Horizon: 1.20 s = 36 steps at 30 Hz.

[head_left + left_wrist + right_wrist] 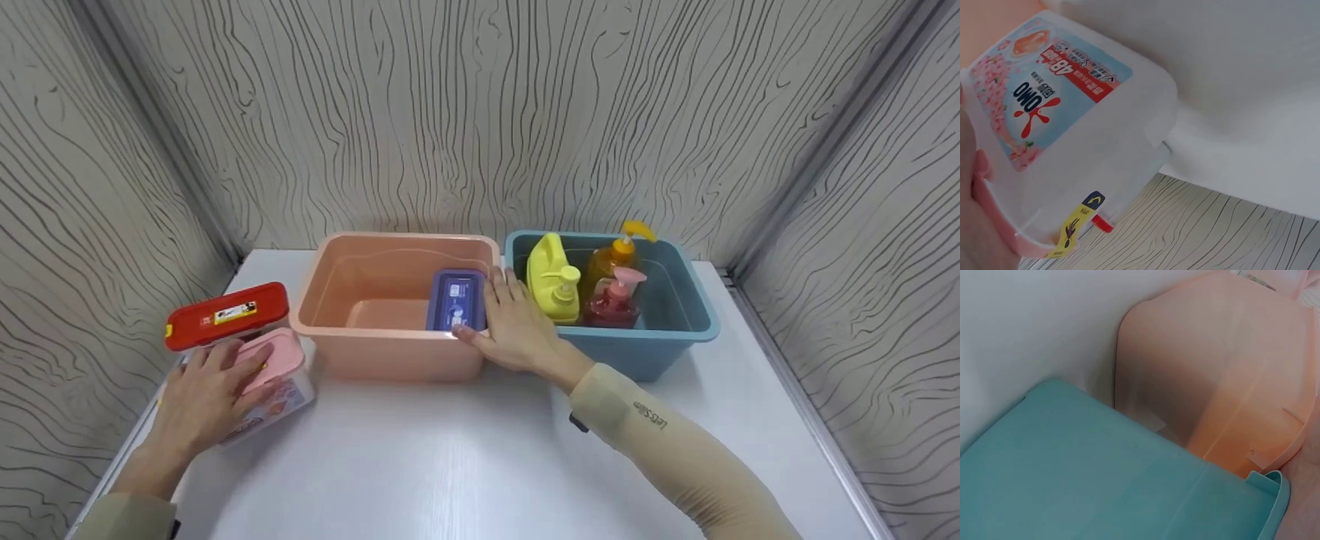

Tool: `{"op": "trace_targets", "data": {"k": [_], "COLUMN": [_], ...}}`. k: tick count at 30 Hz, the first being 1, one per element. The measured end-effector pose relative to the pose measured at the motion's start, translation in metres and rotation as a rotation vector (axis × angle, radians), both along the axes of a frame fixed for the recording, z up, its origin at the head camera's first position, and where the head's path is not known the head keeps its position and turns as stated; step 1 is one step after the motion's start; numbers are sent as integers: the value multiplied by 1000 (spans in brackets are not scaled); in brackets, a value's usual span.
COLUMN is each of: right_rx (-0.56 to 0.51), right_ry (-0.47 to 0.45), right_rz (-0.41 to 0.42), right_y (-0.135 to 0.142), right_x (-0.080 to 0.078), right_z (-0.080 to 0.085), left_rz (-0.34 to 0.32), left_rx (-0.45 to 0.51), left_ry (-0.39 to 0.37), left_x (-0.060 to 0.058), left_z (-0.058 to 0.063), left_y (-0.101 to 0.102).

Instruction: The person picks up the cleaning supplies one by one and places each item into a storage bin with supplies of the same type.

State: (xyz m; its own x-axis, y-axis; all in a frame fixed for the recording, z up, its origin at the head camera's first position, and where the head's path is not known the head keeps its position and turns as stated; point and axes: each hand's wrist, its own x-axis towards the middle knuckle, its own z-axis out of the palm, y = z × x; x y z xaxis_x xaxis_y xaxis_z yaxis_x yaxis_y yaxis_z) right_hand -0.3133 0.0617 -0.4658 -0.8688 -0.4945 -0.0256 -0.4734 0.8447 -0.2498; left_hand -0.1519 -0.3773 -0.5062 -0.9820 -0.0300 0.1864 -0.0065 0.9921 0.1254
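My left hand [199, 394] grips a pink-lidded plastic laundry box [279, 355] from above, at its lid. In the left wrist view the box's OMO label [1044, 95] shows, and the fingers are mostly cut off. Right behind it is a red-lidded box [225, 315]. My right hand [521, 326] rests with fingers straight over the adjoining rims of the pink bin [397, 356] and the blue bin [637, 352]. Its thumb touches the pink bin's front rim. Inside the pink bin, at its right end, is a purple-lidded box [457, 300].
In the blue bin are a yellow jug with a pump [547, 289], an amber bottle [602, 266] with an orange pump and a red bottle [611, 309] with a pink pump. Wood-patterned panels [420, 112] enclose the white table [420, 457] at the back and sides.
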Motion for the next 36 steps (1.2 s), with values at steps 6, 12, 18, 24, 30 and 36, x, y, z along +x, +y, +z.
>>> {"op": "trace_targets", "data": {"k": [6,12,18,24,30,36], "right_rx": [-17,-15,-14,-21,-10,-22], "right_ry": [-11,-16,-4,2,1,2], "right_rz": [-4,-20,-26,-33,-29,-32], "right_y": [0,-2,-2,-2,-2,-2], "right_x": [0,0,0,-1,-1,-2], "right_z": [0,-1,-1,-2,-2,-2], "left_rz": [-31,-52,-79,-126,-165,-227], "left_rx": [-32,-54,-55,-46,-58,-86], "left_ry": [-13,-52,-50,-50,-35,39], "left_x": [8,17,21,20,20,19], "left_z": [21,48,70,86,99,112], "left_y": [-1,6,17,29,35,40]}}
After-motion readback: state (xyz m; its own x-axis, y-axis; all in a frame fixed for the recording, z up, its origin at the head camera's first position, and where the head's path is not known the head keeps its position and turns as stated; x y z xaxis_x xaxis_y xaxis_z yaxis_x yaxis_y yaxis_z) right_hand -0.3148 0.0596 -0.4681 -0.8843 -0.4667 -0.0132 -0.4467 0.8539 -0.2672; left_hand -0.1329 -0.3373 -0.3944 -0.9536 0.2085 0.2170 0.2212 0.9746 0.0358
